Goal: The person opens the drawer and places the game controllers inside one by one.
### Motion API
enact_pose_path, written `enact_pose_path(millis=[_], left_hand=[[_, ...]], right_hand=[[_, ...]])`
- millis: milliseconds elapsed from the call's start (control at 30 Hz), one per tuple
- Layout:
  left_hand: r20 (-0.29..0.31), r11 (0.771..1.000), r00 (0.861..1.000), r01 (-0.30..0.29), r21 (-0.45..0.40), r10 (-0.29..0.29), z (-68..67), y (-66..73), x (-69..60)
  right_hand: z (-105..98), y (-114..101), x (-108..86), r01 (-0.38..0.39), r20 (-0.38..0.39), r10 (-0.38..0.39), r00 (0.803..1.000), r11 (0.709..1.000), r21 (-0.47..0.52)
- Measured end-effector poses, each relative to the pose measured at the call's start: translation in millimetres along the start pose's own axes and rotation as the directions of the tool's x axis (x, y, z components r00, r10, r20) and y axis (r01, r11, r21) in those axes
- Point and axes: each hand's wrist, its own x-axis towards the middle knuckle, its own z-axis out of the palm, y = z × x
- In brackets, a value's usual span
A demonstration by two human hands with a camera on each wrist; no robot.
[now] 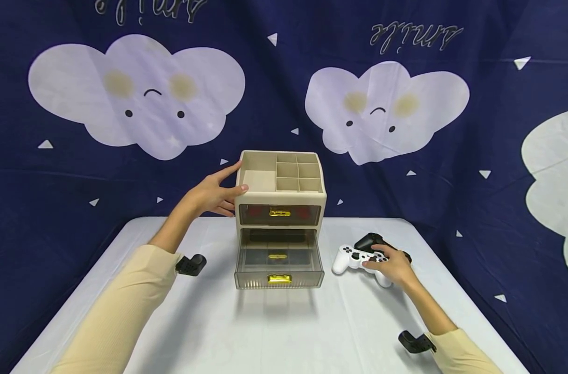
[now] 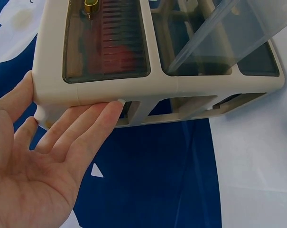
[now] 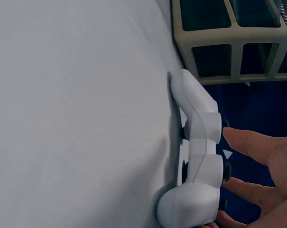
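Note:
A cream desktop organizer (image 1: 279, 197) with a divided top stands at the back middle of the white table. Its lower smoky clear drawer (image 1: 279, 280) is pulled out; the upper drawer (image 1: 305, 214) is closed. My left hand (image 1: 214, 195) rests against the organizer's left side, fingers spread, thumb at the top front edge. To the right lies a white game controller (image 1: 345, 259), with a black game controller (image 1: 369, 241) behind it. Over the white one, my right hand (image 1: 393, 267) reaches with extended fingers at its thumbsticks; some fingertips are partly hidden behind it in the right wrist view.
The white tabletop (image 1: 279, 337) reaches toward me. Behind it hangs a dark blue cloth (image 1: 274, 93) with clouds and triangles. A black wrist device (image 1: 190, 265) sits at my left sleeve, another black device (image 1: 415, 343) at the right one. The open drawer juts forward.

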Motion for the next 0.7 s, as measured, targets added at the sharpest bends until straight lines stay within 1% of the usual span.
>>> enact_pose_path(millis=[233,500,700], left_hand=[[0.003,1.000,1.000,0.011,-0.010,-0.011,-0.9,0.9,-0.8],[0.004,1.000,1.000,0.009,-0.006,-0.009,-1.0,1.4,-1.1],[0.001,1.000,1.000,0.009,-0.002,-0.009,-0.4,0.4,-0.5]], right_hand=[[8,2,1.6,0.015,-0.022,-0.016,1.000,0.999,-0.035],[17,6,0.4,0.029,-0.076,-0.035,0.996,0.997,-0.072],[17,7,-2.9,0.035,-0.072,-0.041,0.997,0.997,-0.074]])
